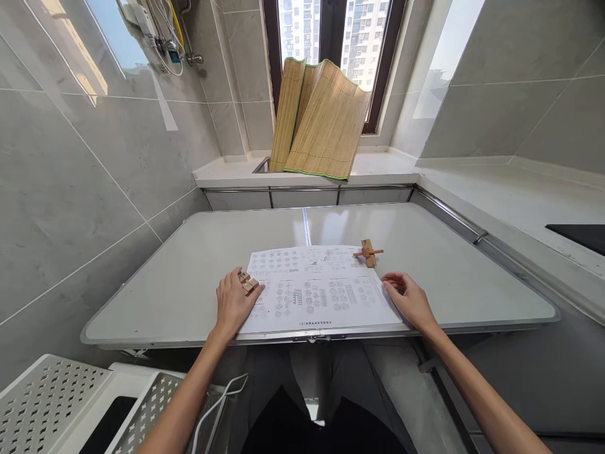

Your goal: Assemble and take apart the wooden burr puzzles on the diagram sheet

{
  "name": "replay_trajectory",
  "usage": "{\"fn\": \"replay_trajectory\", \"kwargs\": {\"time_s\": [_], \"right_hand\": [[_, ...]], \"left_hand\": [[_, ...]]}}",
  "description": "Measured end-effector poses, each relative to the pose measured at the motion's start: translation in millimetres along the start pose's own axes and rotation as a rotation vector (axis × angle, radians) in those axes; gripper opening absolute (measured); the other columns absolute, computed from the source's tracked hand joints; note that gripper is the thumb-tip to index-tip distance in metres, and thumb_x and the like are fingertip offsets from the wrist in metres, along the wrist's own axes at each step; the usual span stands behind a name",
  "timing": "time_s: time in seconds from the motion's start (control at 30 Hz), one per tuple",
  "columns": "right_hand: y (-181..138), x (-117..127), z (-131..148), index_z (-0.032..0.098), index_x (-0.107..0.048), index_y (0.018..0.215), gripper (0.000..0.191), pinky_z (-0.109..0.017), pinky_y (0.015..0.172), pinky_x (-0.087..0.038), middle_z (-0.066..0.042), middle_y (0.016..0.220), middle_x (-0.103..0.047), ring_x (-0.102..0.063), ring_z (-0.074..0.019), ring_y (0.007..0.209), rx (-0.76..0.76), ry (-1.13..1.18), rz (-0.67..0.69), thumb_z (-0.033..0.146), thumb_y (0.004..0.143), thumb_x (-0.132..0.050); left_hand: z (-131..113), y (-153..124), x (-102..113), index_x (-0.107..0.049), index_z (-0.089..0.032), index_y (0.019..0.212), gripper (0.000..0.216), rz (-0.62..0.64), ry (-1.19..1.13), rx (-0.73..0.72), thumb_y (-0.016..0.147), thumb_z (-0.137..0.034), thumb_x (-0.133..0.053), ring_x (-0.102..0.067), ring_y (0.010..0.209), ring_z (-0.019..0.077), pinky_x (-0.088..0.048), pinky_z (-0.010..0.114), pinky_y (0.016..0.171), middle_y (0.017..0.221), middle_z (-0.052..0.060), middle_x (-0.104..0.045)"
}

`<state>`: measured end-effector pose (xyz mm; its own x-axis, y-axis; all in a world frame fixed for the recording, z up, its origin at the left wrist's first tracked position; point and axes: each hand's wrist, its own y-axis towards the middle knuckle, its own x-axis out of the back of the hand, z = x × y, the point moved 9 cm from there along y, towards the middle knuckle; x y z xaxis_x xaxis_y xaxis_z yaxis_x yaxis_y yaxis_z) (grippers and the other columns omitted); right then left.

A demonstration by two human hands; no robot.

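Note:
A white printed sheet point(316, 287) full of small diagrams lies on a grey folding table point(189, 277). My left hand point(234, 302) rests on the sheet's left edge, its fingers closed around a small wooden puzzle piece point(248, 283). My right hand point(410, 299) lies on the sheet's right edge with fingers loosely curled and nothing in them. A second wooden puzzle point(367, 252), a cross of interlocked sticks, stands on the sheet's far right corner, a little beyond my right hand.
Rolled bamboo mats point(321, 120) lean against the window on a white ledge point(378, 169) behind the table. A counter point(520, 202) runs along the right. A white perforated rack point(57, 403) sits low at the left, by my knees.

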<state>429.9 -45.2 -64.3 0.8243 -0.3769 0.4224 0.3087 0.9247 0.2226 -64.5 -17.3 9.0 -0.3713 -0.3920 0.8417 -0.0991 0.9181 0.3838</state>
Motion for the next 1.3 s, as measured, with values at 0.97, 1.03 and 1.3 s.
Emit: {"fn": "replay_trajectory", "kwargs": {"time_s": [0.97,1.03,1.3], "right_hand": [[-1.2,-1.1,5.9,0.02,-0.072,0.101,0.032,-0.038,0.087,-0.056,-0.009,0.1,-0.08,-0.074,-0.0253,0.091,0.048,-0.052,0.004,0.046,0.087,-0.06],[-1.4,-0.3,6.2,0.02,-0.072,0.101,0.032,-0.038,0.087,-0.056,-0.009,0.1,-0.08,-0.074,-0.0253,0.091,0.056,-0.052,-0.003,0.046,0.087,-0.061],[-19.9,9.1,39.1,0.019,-0.069,0.102,0.03,-0.037,0.075,-0.055,-0.013,0.104,-0.077,-0.07,-0.0265,0.087,0.156,-0.095,-0.118,0.043,0.093,-0.054]], "left_hand": [[-92.3,-40.5,-31.0,-0.059,-0.023,0.138,0.081,0.327,-0.302,-0.396,0.074,-0.063,-0.087,-0.052,0.131,0.0405,-0.047,0.059,0.108,0.138,0.016,-0.055],[-85.1,-40.6,-25.5,-0.066,-0.023,0.129,0.072,0.321,-0.27,-0.375,0.073,-0.064,-0.086,-0.057,0.12,0.037,-0.051,0.053,0.101,0.126,0.014,-0.058],[-74.6,-47.2,-19.0,-0.058,-0.026,0.137,0.07,0.402,-0.534,-0.194,0.079,-0.057,-0.082,-0.051,0.068,0.0153,-0.047,0.03,0.072,0.082,-0.004,-0.057]]}}
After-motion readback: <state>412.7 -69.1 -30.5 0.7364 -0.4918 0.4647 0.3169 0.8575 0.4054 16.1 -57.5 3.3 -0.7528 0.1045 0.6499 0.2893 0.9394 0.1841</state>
